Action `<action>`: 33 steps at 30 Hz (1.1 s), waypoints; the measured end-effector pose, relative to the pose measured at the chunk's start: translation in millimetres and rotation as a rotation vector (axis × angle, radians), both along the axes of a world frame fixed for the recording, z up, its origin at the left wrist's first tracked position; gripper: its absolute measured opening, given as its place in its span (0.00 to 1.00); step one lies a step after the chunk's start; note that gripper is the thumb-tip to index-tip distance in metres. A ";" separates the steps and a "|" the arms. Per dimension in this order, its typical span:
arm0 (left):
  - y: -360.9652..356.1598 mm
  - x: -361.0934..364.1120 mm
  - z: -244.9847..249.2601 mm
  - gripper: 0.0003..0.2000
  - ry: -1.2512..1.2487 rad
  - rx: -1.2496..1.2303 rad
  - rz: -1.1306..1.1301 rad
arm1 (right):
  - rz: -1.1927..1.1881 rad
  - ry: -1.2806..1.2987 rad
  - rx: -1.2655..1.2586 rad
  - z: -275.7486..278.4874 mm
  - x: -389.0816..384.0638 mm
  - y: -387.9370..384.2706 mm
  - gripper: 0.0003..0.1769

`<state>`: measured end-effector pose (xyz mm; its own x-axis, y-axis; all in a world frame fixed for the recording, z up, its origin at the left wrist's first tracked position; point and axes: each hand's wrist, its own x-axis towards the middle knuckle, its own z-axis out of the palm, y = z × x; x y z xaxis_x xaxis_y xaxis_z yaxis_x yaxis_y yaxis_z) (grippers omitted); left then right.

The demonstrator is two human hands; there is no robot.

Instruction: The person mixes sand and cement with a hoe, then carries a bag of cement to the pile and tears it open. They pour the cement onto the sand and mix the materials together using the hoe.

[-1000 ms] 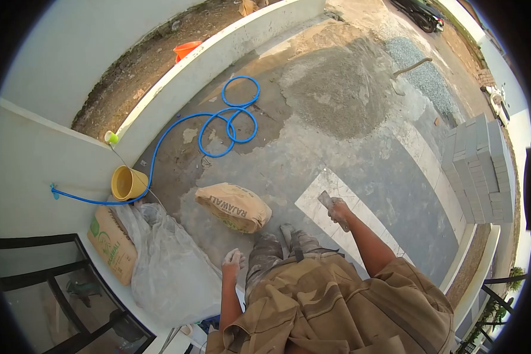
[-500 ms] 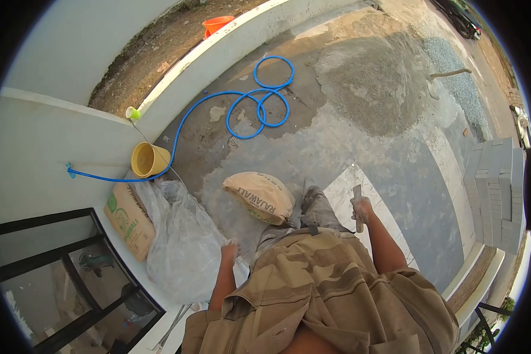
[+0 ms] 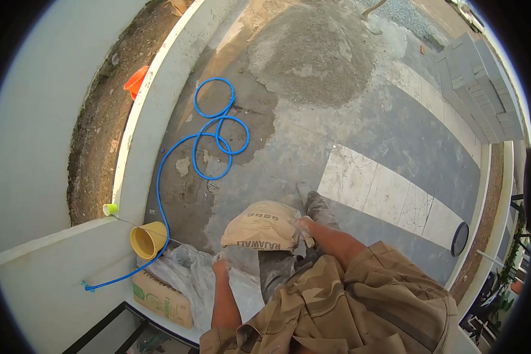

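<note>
A full paper bag (image 3: 259, 227) marked RAJAWALI stands on the floor before my legs, its printed side turned up. My right hand (image 3: 304, 225) is at the bag's right edge, closed round a flat hand tool (image 3: 308, 239) that is only partly visible. Lower left of the bag, my left hand (image 3: 220, 264) is beside crumpled clear plastic sheeting (image 3: 197, 280); its fingers are small and blurred. Another paper bag (image 3: 162, 300) lies partly under the sheeting by the wall.
A yellow bucket (image 3: 148, 240) and a blue hose (image 3: 159, 194) are at the left. A low wall (image 3: 150, 124) runs behind them. Beyond lie a sand heap (image 3: 312, 56) and stacked grey blocks (image 3: 481, 88). A round black object (image 3: 459, 239) is at the right.
My right hand has moved left with the tool, to the bag's edge. My left hand has come nearer the bag's lower left. The bag looks more upright, and the view has turned.
</note>
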<state>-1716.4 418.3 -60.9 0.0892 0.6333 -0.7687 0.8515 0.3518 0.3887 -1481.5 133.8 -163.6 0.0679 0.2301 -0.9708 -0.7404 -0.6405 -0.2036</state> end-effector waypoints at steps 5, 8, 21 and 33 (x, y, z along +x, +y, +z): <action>67.0 42.2 -55.2 0.24 0.231 -0.211 -0.255 | -0.288 0.207 -0.071 10.3 -46.3 16.4 0.31; 60.3 53.6 -91.5 0.25 0.343 -0.358 -0.186 | -0.413 0.267 -0.101 10.5 -65.0 16.8 0.30; 23.2 83.9 -121.4 0.10 0.314 -0.455 0.265 | -0.575 0.404 -0.113 -14.3 -52.1 -21.9 0.17; -49.5 215.1 -81.4 0.13 0.177 -0.390 0.054 | -0.043 -0.301 -0.043 -48.5 32.7 -103.9 0.17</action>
<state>-1501.3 368.8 -142.3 -0.0907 0.2929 -0.9518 0.8692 0.4897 0.0679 -1448.8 29.9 -212.1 0.3628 0.1802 -0.9143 -0.6774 -0.6227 -0.3916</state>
